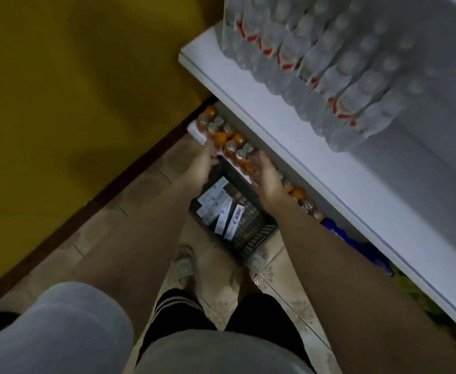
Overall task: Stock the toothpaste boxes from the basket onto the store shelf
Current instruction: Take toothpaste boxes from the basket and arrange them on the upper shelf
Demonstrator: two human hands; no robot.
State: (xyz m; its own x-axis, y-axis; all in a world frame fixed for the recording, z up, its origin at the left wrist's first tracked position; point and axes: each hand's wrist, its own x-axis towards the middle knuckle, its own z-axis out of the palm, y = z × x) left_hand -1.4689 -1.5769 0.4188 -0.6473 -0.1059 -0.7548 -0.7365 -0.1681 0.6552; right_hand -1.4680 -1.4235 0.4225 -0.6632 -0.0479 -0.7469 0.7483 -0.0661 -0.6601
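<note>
Two grey sleeves (59, 325) nearest, black shorts (262, 311) and sandalled feet (183, 263) below on the tiled floor (108, 225). Both bare forearms stretched forward and down over a black slatted basket (251, 236) standing on the floor against the shelf unit. Several white and blue toothpaste boxes (218, 209) lying jumbled inside the basket, toward its left side. Left hand (202, 163) above the far left rim of the basket, fingers extended and loosely spread, nothing held. Right hand (266, 175) above the far right rim, palm turned inward, fingers relaxed and slightly bent, likewise nothing in its grasp. Just beyond the fingertips, a row of orange bottles (229, 143) on the low shelf. Higher and farther, a white shelf (262, 109) carrying shrink-wrapped packs of clear water bottles (329, 63). Yellow wall (73, 76) to the left.
</note>
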